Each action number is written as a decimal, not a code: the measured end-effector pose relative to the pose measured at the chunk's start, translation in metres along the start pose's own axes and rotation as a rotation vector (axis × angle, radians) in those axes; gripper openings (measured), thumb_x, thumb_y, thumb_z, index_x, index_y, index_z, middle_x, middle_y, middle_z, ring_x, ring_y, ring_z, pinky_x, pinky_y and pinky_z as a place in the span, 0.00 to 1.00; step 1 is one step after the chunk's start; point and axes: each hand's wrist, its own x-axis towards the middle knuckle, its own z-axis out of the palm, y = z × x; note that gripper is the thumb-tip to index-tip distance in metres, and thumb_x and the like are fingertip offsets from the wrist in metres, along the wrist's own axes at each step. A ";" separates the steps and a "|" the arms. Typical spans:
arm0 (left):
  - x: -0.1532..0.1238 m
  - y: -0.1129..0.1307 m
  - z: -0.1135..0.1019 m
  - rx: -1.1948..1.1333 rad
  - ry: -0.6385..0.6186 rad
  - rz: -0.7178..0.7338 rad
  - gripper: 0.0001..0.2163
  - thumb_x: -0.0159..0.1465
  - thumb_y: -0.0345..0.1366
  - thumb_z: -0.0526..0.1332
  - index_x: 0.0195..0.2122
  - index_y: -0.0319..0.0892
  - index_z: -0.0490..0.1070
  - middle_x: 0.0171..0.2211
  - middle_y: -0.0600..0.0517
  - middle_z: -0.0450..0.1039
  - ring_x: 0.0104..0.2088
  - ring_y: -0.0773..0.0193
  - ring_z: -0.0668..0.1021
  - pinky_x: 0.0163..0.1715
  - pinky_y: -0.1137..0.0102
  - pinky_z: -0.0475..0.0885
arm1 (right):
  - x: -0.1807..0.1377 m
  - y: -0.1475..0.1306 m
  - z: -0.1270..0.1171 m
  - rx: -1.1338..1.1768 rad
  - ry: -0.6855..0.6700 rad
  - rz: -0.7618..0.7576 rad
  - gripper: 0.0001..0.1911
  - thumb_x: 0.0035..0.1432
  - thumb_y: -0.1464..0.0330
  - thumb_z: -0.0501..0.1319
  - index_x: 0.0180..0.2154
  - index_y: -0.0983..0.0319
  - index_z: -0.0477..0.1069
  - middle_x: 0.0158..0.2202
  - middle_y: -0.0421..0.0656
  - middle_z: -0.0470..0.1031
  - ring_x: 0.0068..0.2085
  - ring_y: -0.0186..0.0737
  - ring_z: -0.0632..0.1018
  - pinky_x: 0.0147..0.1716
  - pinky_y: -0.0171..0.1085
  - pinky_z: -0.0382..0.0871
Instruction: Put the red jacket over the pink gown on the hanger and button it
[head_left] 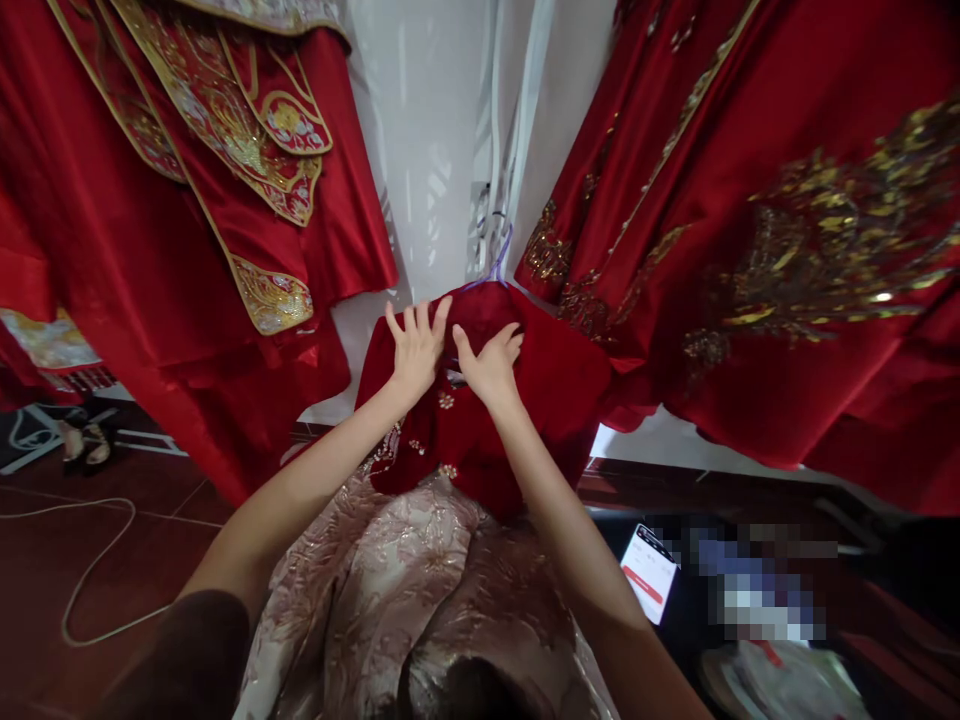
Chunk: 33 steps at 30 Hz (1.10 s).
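Observation:
A dark red velvet jacket with beaded flower trim down its front hangs on a purple hanger. My left hand lies on the left side of the collar, its fingers spread. On the collar's right side rests my right hand, thumb and fingers apart. Neither hand grips anything that I can see. Below the jacket spreads a pale pink brocade fabric with a raised leaf pattern, which my forearms pass over.
Red embroidered garments hang at the left and the right. A lit phone lies at the lower right beside clear plastic packaging. A white cable loops over the dark floor; black shoes stand at the left.

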 end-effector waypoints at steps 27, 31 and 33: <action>0.021 -0.138 -0.021 -0.903 -0.838 -0.700 0.11 0.41 0.25 0.61 0.28 0.40 0.74 0.19 0.51 0.73 0.22 0.59 0.77 0.25 0.68 0.72 | 0.120 0.089 -0.161 -0.231 -0.413 -0.035 0.40 0.49 0.37 0.49 0.30 0.67 0.76 0.24 0.46 0.73 0.26 0.35 0.69 0.30 0.35 0.60; -0.002 -0.145 -0.023 -0.821 -1.208 -0.596 0.13 0.38 0.27 0.66 0.28 0.40 0.74 0.24 0.50 0.76 0.26 0.59 0.78 0.26 0.70 0.72 | 0.113 0.109 -0.156 -0.037 -0.248 -0.015 0.35 0.49 0.39 0.53 0.33 0.65 0.75 0.26 0.43 0.73 0.28 0.36 0.69 0.31 0.36 0.62; -0.007 -0.145 -0.016 -0.756 -1.217 -0.446 0.18 0.37 0.33 0.69 0.33 0.41 0.75 0.29 0.49 0.78 0.30 0.59 0.78 0.29 0.70 0.73 | 0.109 0.121 -0.149 0.064 -0.232 -0.032 0.32 0.49 0.41 0.54 0.32 0.63 0.74 0.26 0.42 0.73 0.27 0.36 0.70 0.30 0.36 0.63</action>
